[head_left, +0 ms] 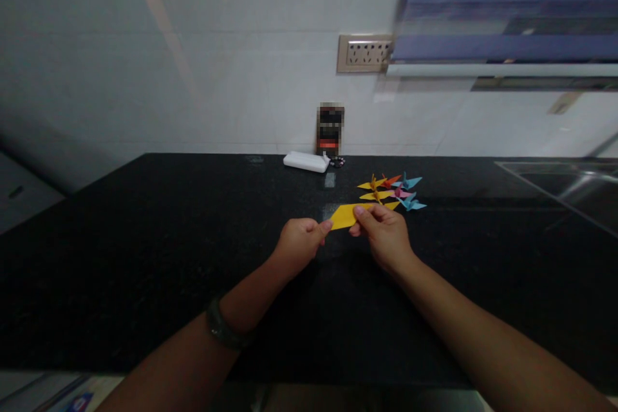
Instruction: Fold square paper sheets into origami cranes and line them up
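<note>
A folded yellow paper [344,215] is held between both hands just above the black countertop [145,238]. My left hand [299,243] is closed in a pinch on the paper's near left edge. My right hand [383,235] pinches its right end with thumb and forefinger. Just beyond the paper lies a cluster of several small folded paper cranes [392,193] in yellow, orange, pink and blue. A dark band [223,328] sits on my left wrist.
A white rectangular pack [306,161] lies at the back of the counter beside a small dark box [330,130] against the wall. A wall socket [364,53] is above. A steel sink [570,190] is set in at the right.
</note>
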{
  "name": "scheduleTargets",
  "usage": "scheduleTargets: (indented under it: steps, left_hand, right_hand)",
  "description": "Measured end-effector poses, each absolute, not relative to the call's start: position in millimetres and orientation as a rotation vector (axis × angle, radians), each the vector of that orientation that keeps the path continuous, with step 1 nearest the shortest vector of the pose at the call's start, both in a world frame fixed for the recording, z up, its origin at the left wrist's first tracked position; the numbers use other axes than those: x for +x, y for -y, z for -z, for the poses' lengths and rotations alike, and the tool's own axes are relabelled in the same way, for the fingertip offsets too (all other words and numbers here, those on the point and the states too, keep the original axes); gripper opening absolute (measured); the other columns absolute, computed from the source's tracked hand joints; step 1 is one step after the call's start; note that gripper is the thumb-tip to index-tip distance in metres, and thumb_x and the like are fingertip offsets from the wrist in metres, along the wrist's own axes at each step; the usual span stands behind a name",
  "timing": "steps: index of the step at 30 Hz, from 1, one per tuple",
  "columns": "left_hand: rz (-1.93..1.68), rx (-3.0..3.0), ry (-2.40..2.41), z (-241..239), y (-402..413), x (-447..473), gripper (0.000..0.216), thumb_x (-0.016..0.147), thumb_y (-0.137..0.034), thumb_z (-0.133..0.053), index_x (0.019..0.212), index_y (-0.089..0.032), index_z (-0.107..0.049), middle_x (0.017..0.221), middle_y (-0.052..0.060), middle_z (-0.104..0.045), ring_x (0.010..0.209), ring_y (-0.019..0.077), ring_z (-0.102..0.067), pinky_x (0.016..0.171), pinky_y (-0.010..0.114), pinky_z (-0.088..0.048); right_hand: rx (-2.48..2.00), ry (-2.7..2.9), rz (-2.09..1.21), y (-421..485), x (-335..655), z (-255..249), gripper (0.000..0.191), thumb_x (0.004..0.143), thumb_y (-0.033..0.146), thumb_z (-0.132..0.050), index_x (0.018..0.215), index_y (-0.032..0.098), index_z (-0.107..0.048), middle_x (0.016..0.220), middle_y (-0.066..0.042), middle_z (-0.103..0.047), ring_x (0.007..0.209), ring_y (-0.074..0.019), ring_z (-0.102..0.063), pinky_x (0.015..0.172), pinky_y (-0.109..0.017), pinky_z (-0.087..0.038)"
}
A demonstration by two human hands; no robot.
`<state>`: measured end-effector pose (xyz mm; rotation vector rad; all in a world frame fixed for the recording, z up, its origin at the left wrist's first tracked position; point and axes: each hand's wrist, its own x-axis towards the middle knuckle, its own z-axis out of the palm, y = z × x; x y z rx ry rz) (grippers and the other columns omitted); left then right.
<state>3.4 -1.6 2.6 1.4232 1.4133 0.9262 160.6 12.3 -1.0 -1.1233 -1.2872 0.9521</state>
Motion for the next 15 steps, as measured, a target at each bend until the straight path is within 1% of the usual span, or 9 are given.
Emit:
scheduleTargets:
  steps: [2,4,6,7,9,12,15]
  left_hand:
    - [-0.919,1.33,-1.375,-2.0,0.4,3.6,0.043,0.076,-0.049,-0.045,0.05,-0.015,-0.049,0.032,-0.005,-0.042,0.027,0.0051,-0.034,0.032,0.018,-0.024]
    - [-0.919,1.188,-1.248,-1.5,-0.8,4.4,0.045,0.078,-0.053,-0.041,0.063,-0.013,-0.056,0.044,0.0,-0.055,0.033,0.007,-0.046,0.036,0.018,-0.033]
    - [-0.951,1.039,-1.114,-0.8,-1.9,5.0,0.045,0.079,-0.052,-0.04,0.079,-0.011,-0.058,0.06,0.005,-0.063,0.046,0.0097,-0.057,0.043,0.019,-0.041]
    - [-0.977,0.985,-1.062,-0.3,-2.4,4.9,0.043,0.079,-0.05,-0.042,0.084,-0.011,-0.058,0.066,0.006,-0.065,0.052,0.0104,-0.059,0.047,0.019,-0.044]
    - [-1.019,0.942,-0.988,1.1,-3.5,3.6,0.035,0.079,-0.043,-0.048,0.087,-0.011,-0.059,0.072,0.007,-0.065,0.057,0.0102,-0.06,0.052,0.019,-0.046]
    - [-1.039,0.959,-0.941,3.1,-4.8,0.3,0.024,0.078,-0.033,-0.053,0.086,-0.011,-0.06,0.074,0.006,-0.066,0.06,0.009,-0.06,0.056,0.019,-0.047]
    - [-1.024,0.977,-0.958,3.6,-4.8,-1.1,0.023,0.078,-0.031,-0.053,0.084,-0.011,-0.061,0.072,0.006,-0.066,0.059,0.0092,-0.06,0.055,0.018,-0.047]
  right_hand:
    - [-1.097,1.405,-0.696,-12.9,164.8,0.4,0.018,0.076,0.033,-0.055,0.069,0.018,-0.061,0.059,-0.002,-0.062,0.056,-0.0145,-0.057,0.058,-0.029,-0.047]
    - [-1.001,1.624,-0.431,-12.5,167.7,0.6,0.013,0.077,0.027,-0.054,0.078,0.02,-0.065,0.074,-0.004,-0.064,0.072,-0.0166,-0.059,0.069,-0.032,-0.048]
    - [-0.877,1.865,-0.289,-11.2,167.9,1.8,0.015,0.078,0.021,-0.053,0.083,0.023,-0.067,0.085,-0.005,-0.063,0.082,-0.0168,-0.058,0.074,-0.032,-0.047]
    - [-0.824,1.969,-0.262,-10.4,167.2,2.7,0.018,0.078,0.019,-0.052,0.085,0.024,-0.067,0.088,-0.006,-0.062,0.083,-0.0165,-0.058,0.073,-0.031,-0.047]
    - [-0.752,2.118,-0.239,-9.2,165.2,4.7,0.021,0.078,0.017,-0.049,0.089,0.024,-0.066,0.093,-0.007,-0.06,0.085,-0.0162,-0.057,0.072,-0.03,-0.048]
    - [-0.699,2.207,-0.223,-8.2,163.3,6.0,0.026,0.077,0.012,-0.047,0.094,0.023,-0.064,0.098,-0.008,-0.058,0.09,-0.0172,-0.056,0.075,-0.032,-0.047]
    - [-0.744,2.116,-0.232,-7.1,163.2,4.4,0.028,0.075,0.01,-0.045,0.094,0.021,-0.062,0.093,-0.007,-0.058,0.088,-0.0177,-0.055,0.075,-0.034,-0.046]
